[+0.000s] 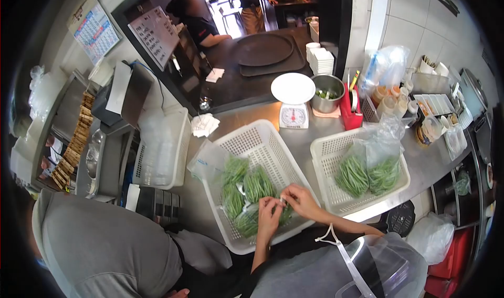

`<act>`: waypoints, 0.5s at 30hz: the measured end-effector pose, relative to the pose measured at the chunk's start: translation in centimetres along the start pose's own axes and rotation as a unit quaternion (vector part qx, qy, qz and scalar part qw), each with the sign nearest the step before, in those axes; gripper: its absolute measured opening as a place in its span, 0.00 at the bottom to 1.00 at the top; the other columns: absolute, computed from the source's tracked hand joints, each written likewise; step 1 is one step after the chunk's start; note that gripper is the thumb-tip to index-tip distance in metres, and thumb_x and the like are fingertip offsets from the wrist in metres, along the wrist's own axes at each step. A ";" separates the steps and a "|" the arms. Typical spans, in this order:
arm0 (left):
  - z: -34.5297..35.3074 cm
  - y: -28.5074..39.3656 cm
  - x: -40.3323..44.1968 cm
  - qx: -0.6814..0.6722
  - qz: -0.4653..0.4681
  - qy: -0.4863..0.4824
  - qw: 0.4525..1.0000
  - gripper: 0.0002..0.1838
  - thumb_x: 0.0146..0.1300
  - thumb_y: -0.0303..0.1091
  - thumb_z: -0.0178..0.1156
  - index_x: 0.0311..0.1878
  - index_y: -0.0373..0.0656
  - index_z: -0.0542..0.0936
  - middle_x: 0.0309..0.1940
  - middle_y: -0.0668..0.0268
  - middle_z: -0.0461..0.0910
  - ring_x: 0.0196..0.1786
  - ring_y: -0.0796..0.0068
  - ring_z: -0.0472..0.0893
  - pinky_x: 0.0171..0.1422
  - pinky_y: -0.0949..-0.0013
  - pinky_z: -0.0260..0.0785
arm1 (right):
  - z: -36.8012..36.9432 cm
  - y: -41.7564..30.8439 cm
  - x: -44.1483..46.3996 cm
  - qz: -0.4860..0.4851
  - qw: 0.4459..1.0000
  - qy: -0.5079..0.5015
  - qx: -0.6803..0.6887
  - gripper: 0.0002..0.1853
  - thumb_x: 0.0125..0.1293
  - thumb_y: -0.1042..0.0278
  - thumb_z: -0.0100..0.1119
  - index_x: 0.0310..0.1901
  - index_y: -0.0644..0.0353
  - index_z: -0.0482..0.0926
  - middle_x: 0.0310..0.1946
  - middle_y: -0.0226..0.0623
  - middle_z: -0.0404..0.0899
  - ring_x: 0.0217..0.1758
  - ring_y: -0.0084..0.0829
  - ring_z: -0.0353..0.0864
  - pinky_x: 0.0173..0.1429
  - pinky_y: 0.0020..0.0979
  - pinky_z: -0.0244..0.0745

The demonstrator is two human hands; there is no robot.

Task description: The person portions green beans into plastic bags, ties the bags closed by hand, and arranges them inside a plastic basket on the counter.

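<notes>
Over the near right part of a white perforated basket (265,132), my left hand (269,215) and my right hand (298,200) meet at their fingertips. Both are pinched closed; whatever small thing lies between the fingers cannot be made out. Just below them is a clear plastic bag with greens, partly hidden by the hands. Bunches of green beans (258,184) in clear bags lie in the same basket, left of my hands. An empty-looking clear bag (209,159) hangs over its left rim.
A second basket (332,206) with bagged beans (352,176) stands right. Behind are a scale (293,117), a metal pot (328,93) and a red holder (350,109). A person in grey (105,240) is close on the left; other people are beyond the pass-through.
</notes>
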State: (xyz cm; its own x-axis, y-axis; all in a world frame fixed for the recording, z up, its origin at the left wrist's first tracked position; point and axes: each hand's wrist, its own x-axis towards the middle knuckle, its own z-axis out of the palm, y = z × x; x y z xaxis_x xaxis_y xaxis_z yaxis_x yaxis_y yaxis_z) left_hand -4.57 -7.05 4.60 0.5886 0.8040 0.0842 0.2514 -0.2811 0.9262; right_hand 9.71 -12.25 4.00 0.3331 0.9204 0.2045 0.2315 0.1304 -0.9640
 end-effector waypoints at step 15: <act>-4.5 1.2 7.0 -0.510 -0.106 0.119 0.845 0.18 0.68 0.37 0.48 0.60 0.51 0.64 0.50 0.65 0.69 0.56 0.68 0.69 0.56 0.60 0.65 | -11.5 -4.1 1.8 0.005 0.964 0.242 0.110 0.17 0.64 0.77 0.52 0.55 0.62 0.69 0.42 0.30 0.71 0.34 0.16 0.71 0.38 0.20 0.69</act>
State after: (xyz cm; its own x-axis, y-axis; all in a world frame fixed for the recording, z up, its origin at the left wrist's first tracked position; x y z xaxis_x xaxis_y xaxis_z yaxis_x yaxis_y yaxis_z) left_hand -3.61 0.59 7.97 0.4112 0.8965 -0.1651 -0.5323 0.3832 0.7548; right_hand 19.90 -15.33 10.24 0.7347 0.6488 0.1980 0.0435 0.2462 -0.9682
